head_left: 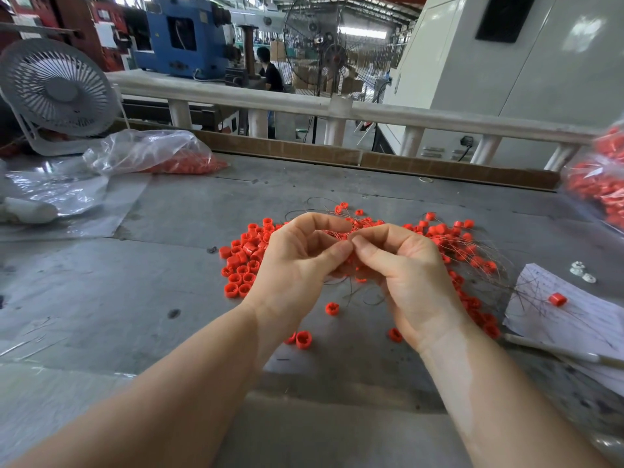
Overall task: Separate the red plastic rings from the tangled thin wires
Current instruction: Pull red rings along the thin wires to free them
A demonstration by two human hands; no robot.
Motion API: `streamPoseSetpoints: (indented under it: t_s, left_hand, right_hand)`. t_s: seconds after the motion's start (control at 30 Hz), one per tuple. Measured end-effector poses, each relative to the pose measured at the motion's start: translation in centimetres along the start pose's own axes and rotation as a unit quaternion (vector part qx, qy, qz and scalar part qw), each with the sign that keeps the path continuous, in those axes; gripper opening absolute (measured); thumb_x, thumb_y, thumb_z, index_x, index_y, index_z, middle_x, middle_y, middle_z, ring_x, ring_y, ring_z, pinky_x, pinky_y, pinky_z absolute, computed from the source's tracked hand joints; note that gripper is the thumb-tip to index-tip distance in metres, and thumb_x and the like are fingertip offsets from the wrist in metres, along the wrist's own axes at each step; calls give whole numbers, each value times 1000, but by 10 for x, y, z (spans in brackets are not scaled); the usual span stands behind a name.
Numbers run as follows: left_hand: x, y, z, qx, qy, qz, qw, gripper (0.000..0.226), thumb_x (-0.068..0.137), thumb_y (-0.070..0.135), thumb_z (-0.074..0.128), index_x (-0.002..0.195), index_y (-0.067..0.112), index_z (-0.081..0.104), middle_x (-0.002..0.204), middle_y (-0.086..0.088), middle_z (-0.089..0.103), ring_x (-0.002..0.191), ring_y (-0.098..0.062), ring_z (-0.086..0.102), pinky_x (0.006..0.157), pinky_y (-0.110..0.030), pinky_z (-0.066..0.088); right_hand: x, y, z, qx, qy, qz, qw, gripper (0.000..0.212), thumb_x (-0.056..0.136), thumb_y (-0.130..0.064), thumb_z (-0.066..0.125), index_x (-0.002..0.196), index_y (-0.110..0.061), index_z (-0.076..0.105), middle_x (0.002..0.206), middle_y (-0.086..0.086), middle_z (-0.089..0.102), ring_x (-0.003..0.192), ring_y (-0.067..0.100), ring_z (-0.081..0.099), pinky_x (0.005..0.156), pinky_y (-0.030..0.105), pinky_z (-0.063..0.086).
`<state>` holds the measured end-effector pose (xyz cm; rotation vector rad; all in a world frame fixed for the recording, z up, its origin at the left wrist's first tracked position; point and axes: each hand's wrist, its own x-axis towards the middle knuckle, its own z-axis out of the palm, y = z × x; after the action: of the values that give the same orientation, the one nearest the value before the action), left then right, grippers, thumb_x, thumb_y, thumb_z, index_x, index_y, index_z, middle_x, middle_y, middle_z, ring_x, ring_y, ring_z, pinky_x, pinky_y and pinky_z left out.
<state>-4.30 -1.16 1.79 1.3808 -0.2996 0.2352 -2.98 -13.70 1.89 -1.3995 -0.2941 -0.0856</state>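
- At the centre of the frame, a person's left hand (297, 261) and right hand (401, 268) meet above a grey worktable (169, 265), fingers curled inward, thumb and fingertips of each pinching a clump of thin wires (341, 238) with red rings caught in it.
- Just left of the hands lies a tight pile of loose red plastic rings (244, 261), free of wire.
- To the right of the hands, more rings tangled in wires (469, 255) spread across the table, the dark strands fanning toward the right edge.
- A few stray rings (332, 308) lie singly on the table below the hands, near the wrists.
- At right, a sheet of handwritten paper (574, 309) carries one lone red ring (557, 299); small white parts (582, 272) sit just above it.
- A clear plastic bag holding red rings (152, 153) rests at upper left; a second bag of rings (597, 184) shows, blurred, at the right edge.
- A white desk fan (55, 92) stands at far upper left.
- Beyond a white railing (304, 103), a blue machine (182, 35), a tall floor fan (334, 55) and a worker in dark clothing (270, 74) fill the factory background.
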Motion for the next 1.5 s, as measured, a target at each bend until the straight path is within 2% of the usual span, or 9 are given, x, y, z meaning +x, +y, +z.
streamPoseSetpoints:
  t_s: [0.17,0.27,0.37,0.47,0.57,0.83,1.03,1.37,1.5]
  left_hand:
    - [2,-4,-1,-44,13,-27,999,17,85,-5,57,84,11,62,59,1,65,53,-9,63,54,-18,53]
    - [3,-9,-2,-82,16,-49,995,5,79,9,61,81,10,66,70,-7,71,63,-17,68,67,-29,58]
    - [3,-10,-2,-89,12,-65,994,13,74,21,62,76,15,74,79,-11,73,74,-22,71,76,-35,58]
    - [3,-8,-3,-119,-11,-79,990,24,89,7,52,83,14,74,84,-10,74,79,-20,72,69,-25,58]
    - [2,-7,-2,-124,-21,-74,989,25,86,-7,51,94,9,69,84,-9,74,77,-17,71,70,-23,57]
    - [1,-6,-2,-137,-12,-61,989,18,67,10,64,81,14,75,77,-8,74,70,-15,72,62,-19,55]
    - [1,-5,-1,-118,-13,-55,991,14,65,17,68,75,19,77,74,-5,74,68,-13,71,60,-18,54]
    - [0,-4,-1,-119,-8,-56,991,15,67,19,66,77,16,77,76,-7,74,71,-16,72,60,-19,54]
    - [0,-5,1,-120,-11,-63,991,23,62,24,72,82,13,75,75,-7,73,66,-13,69,62,-20,55]
  right_hand:
    - [0,-1,-1,19,-25,1,1000,19,84,0,59,75,-12,70,72,8,70,66,19,66,61,23,52]
    - [0,-2,-1,10,-26,-16,999,21,83,2,61,74,-14,71,73,4,71,69,13,67,62,20,51]
    - [1,-2,-2,-24,4,-30,999,19,81,1,64,74,-16,71,72,2,71,67,9,66,61,17,50]
    - [2,-2,-3,-2,21,-9,1000,21,81,1,64,71,-16,71,73,1,72,70,11,66,64,21,53]
    - [2,-4,-3,29,24,16,999,22,82,-1,62,69,-17,71,71,2,71,64,12,63,68,30,51]
    - [2,-5,-2,34,19,42,998,20,84,-9,61,70,-18,71,71,-1,70,64,11,60,54,18,44]
    - [3,-3,-3,30,18,47,998,7,77,-19,63,75,-17,69,72,-2,69,66,11,60,58,24,41]
    - [2,-1,-4,15,12,32,999,13,69,-29,65,75,-18,68,70,-3,69,63,7,61,53,19,44]
    - [1,1,-4,-28,30,-19,999,12,66,-27,70,74,-18,67,70,3,69,67,17,61,59,31,48]
